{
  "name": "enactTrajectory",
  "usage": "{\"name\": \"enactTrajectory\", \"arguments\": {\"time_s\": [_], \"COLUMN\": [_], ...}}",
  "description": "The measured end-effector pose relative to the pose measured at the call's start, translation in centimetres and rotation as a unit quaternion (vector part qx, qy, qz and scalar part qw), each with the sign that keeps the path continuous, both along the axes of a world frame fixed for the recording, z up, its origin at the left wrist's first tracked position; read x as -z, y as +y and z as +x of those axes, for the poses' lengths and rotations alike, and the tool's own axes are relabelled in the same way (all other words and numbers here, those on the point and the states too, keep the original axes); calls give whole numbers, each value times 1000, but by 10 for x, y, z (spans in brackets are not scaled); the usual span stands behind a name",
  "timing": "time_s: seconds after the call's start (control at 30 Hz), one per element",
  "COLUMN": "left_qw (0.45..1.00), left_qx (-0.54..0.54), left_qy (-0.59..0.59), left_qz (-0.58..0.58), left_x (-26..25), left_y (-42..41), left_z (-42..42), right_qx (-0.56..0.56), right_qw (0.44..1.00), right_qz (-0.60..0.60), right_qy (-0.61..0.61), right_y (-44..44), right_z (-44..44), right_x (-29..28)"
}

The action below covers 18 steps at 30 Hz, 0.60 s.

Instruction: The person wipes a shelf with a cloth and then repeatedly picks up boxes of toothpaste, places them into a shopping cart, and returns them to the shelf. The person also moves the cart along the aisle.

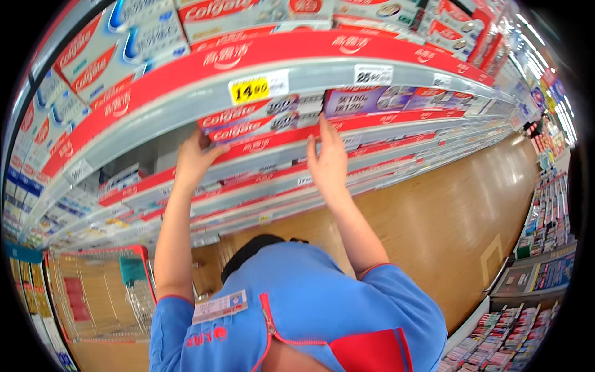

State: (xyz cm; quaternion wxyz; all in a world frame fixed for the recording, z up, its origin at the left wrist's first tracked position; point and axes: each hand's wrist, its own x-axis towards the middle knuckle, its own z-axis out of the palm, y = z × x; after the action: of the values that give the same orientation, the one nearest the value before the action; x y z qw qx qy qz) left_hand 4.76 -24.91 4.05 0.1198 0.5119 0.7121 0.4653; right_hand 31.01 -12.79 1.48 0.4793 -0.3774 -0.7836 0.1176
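Two red-and-white Colgate toothpaste boxes [253, 122] lie stacked on a shelf, below a yellow price tag [250, 91]. At their left end is my left hand [197, 156], its fingers reaching behind the red shelf strip and its thumb lying over the strip. My right hand [329, 156] is at their right end, fingers pointing up, the tips near the gap beside a purple toothpaste box [355, 102]. Whether either hand grips the boxes or only touches them, I cannot tell. Left of my left hand the shelf has a dark recess, with a pale box [122, 179] lying further left.
More Colgate boxes [218, 16] fill the shelf above. Lower shelves with red strips [274, 176] run beneath my hands. A wire shopping cart [102, 297] stands at the lower left. Brown floor [418, 204] extends right, towards a display of small packages [506, 335].
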Motion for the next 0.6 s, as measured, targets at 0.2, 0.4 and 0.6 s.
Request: {"name": "enactTrajectory", "arguments": {"time_s": [0.2,0.4,0.6], "left_qw": [999,995,951], "left_qx": [8,-47,-86], "left_qy": [-41,86,260], "left_qz": [-9,28,141], "left_x": [-8,-12,-30], "left_y": [-1,-18,-66], "left_z": [2,24,60], "right_qx": [-12,-44,-37], "right_qw": [999,994,974], "right_qz": [-27,-21,211], "right_qy": [22,97,72], "right_y": [-4,-14,11], "right_z": [-3,14,51], "right_x": [-6,-19,-110]}}
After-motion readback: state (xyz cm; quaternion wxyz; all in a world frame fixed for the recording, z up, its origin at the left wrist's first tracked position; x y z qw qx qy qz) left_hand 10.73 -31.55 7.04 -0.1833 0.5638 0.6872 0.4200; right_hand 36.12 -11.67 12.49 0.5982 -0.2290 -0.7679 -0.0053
